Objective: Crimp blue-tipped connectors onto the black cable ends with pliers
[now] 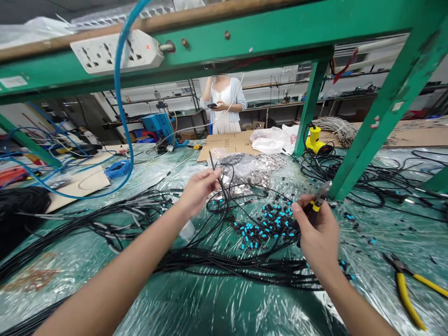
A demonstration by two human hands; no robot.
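My left hand is closed in a pinch on a thin black cable, whose end sticks up above the fingertips. My right hand wraps round pliers with black and yellow handles, their metal jaws pointing up and right, apart from the cable. Between and below the hands lies a pile of small black connectors with bright blue parts. A bundle of black cables runs across the bench in front of it. Behind the pile are small silvery metal pieces on clear plastic.
A second pair of yellow-handled pliers lies at the right. Green frame posts and a beam carrying a white power strip stand over the bench. A blue hose hangs at left. Beyond, a person holds a phone.
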